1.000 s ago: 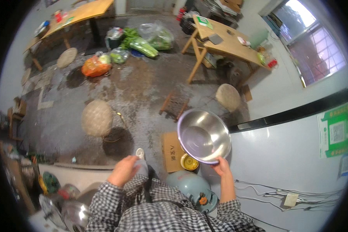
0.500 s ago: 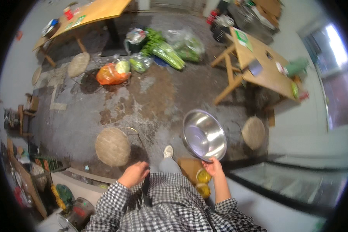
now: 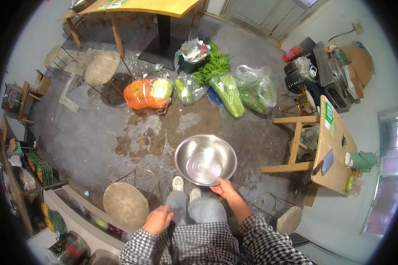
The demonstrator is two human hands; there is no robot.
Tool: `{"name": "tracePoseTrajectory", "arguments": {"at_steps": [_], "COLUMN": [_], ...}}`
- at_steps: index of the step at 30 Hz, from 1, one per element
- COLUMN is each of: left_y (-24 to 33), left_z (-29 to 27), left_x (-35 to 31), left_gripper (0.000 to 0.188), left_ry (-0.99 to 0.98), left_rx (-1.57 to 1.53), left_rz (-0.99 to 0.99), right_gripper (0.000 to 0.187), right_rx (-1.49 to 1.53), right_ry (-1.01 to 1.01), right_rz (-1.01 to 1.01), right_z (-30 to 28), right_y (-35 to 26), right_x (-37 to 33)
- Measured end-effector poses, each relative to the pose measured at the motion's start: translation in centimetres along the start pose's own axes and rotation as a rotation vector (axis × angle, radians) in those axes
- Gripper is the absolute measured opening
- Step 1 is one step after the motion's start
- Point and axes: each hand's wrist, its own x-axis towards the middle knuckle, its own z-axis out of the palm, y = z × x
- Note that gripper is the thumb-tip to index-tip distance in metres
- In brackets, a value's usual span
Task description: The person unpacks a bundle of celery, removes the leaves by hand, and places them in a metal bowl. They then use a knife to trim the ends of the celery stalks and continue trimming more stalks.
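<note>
A wide stainless steel bowl (image 3: 203,163) hangs in the air ahead of my legs, its inside facing up and bare. My right hand (image 3: 223,189) grips the bowl's near rim, fingers beneath and thumb by the edge. Away from the bowl, my left hand (image 3: 158,220) hovers in front of my left thigh. Its fingers are loosely bent and a little apart, with nothing visible in them. On the floor beyond the bowl lie bagged celery (image 3: 227,93), an orange net bag (image 3: 141,95), a bagged pale cabbage (image 3: 160,88) and a bag of green vegetables (image 3: 185,89).
A round stool (image 3: 126,204) stands close on my left, another stool (image 3: 290,220) to the right. A wooden table (image 3: 336,150) is along the right wall. Ahead are a yellow-topped table (image 3: 146,6) and a full waste bin (image 3: 193,63). A pale open-topped cabinet (image 3: 86,212) lies lower left.
I have stepped toward the vegetables and my view has turned right. The bowl, still in my right hand, has swung leftward and levelled to face up. My left hand stays empty.
</note>
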Motion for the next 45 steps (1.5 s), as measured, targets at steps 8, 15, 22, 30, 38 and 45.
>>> {"name": "tracePoseTrajectory", "arguments": {"at_steps": [8, 15, 22, 30, 38, 45], "left_y": [1.2, 0.7, -3.8, -7.7, -11.0, -10.8], "left_z": [1.4, 7.5, 16.9, 26.4, 27.4, 28.8], "left_x": [14.3, 24.6, 43.7, 69.7, 76.6, 77.1], "left_gripper": [0.024, 0.023, 0.023, 0.016, 0.014, 0.015], "left_ry": [0.105, 0.242, 0.174, 0.123, 0.451, 0.139], "left_rx": [-0.08, -0.56, -0.654, -0.753, -0.844, -0.949], "left_rz": [-0.06, -0.405, -0.265, 0.018, 0.05, 0.037], "right_gripper": [0.068, 0.088, 0.094, 0.03, 0.032, 0.084], "right_rx": [-0.328, -0.657, -0.743, -0.845, -1.028, -0.907], "right_ry": [0.031, -0.174, -0.295, -0.848, 0.221, 0.135], "right_rz": [0.007, -0.011, -0.192, -0.49, -1.53, -0.789], "right_z": [8.9, 11.3, 8.0, 2.0, -10.3, -14.6], "right_y": [-5.7, -7.6, -4.2, -1.6, -34.5, -44.1], "right_x": [17.0, 31.1, 43.2, 54.8, 56.9, 61.5]}}
